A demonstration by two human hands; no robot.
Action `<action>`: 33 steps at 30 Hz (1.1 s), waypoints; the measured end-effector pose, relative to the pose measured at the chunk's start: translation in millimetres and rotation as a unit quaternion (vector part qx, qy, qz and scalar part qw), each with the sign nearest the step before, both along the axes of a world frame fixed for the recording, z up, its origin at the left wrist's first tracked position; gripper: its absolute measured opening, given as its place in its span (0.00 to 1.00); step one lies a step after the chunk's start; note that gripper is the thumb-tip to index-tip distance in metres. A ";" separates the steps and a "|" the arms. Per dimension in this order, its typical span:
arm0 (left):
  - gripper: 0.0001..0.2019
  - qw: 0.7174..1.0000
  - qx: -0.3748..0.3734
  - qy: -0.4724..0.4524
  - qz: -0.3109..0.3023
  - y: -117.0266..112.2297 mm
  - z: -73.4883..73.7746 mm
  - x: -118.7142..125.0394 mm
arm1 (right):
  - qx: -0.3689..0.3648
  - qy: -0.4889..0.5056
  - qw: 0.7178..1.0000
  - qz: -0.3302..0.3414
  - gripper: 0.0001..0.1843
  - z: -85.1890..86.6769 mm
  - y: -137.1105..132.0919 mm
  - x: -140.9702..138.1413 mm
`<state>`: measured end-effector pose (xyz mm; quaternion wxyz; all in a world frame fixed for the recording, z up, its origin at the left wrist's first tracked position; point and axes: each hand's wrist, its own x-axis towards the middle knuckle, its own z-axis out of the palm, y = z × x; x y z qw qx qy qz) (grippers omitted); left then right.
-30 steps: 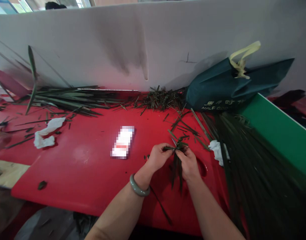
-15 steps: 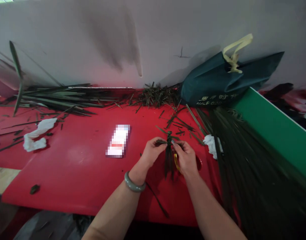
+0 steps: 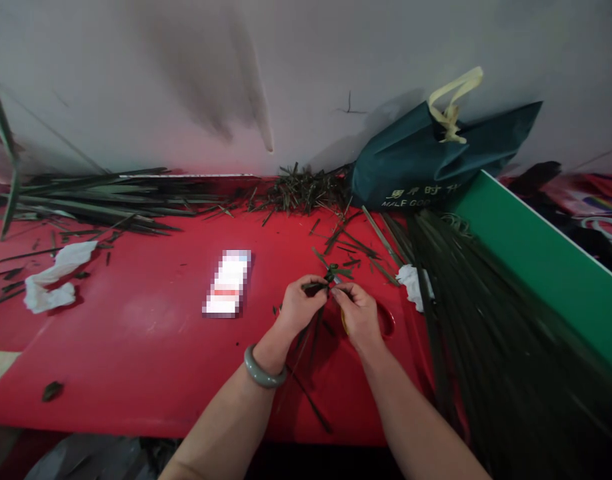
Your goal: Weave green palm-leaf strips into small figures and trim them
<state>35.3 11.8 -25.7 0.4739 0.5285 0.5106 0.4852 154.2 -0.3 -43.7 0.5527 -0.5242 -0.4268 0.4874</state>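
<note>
Weaving looks partway: left hand [image 3: 299, 308] and right hand [image 3: 357, 317] pinch the knotted leaf piece [image 3: 332, 273], its strip ends [image 3: 313, 331] dangling unwoven.

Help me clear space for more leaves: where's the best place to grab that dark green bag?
I'd take the bag by its cream handles, reaching in from the front and above. They stick up together at its top, clear of everything, while the bag slumps against the wall behind it.
</note>
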 end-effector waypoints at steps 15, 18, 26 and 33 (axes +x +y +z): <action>0.08 0.990 -0.052 -0.128 -0.008 2.5 -5.0 -0.6 | 0.011 0.043 0.999 -0.027 0.12 -5.6 2.6 -1.3; 0.08 0.989 -0.059 -0.136 -0.011 2.7 -5.9 -1.2 | 0.017 0.033 0.999 -0.027 0.12 -7.7 4.2 -0.1; 0.19 0.974 -0.098 -0.202 0.008 3.2 -1.9 1.5 | 0.023 0.070 0.994 -0.084 0.09 -6.2 4.9 0.5; 0.17 0.993 0.056 0.087 0.061 -9.4 2.7 5.6 | 0.056 0.004 0.991 -0.120 0.07 -0.6 4.0 3.0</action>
